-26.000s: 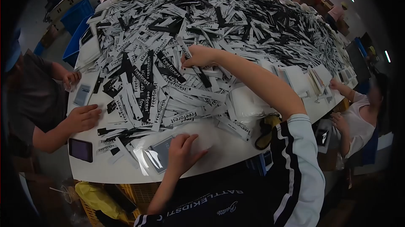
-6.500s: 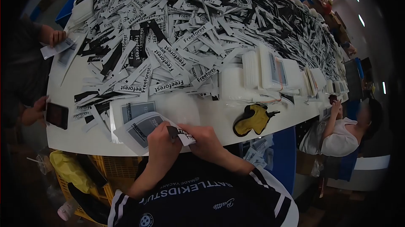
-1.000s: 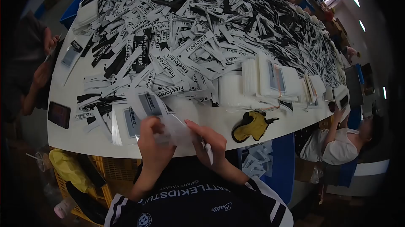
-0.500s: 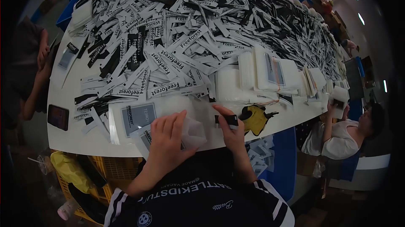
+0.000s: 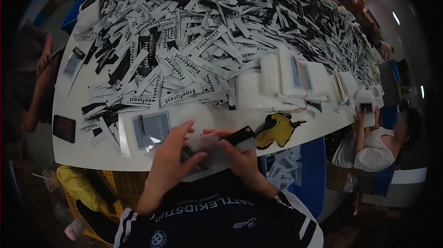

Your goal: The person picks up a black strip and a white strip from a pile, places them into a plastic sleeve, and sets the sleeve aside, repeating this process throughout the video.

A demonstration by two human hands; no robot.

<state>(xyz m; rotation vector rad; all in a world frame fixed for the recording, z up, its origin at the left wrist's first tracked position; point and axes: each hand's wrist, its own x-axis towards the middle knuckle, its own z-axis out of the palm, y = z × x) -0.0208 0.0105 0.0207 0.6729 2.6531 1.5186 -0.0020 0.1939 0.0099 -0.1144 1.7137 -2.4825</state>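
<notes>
My left hand [image 5: 171,158] has its fingers spread, with the thumb over a translucent frosted bag [image 5: 203,158] near my chest. A dark printed panel shows through that bag. In my right hand [image 5: 242,159] is a black-and-white packet [image 5: 241,136], pinched at the bag's right side. Just beyond my left hand, a stack of frosted bags [image 5: 127,130] with a grey printed panel lies on the table. A yellow and black object [image 5: 276,130] rests right of my right hand.
A large heap of Freeforest packets [image 5: 184,31] covers much of the white table [image 5: 99,153]. Bag stacks [image 5: 302,77] stand at the right, a phone [image 5: 63,128] lies at the left. Below are a blue bin [image 5: 316,174] and yellow crate [image 5: 131,183]. People stand at both sides.
The frosted bag has come closer to my body, between both hands. My left hand's fingers have spread. My right hand has moved left and down, and its packet is now tilted.
</notes>
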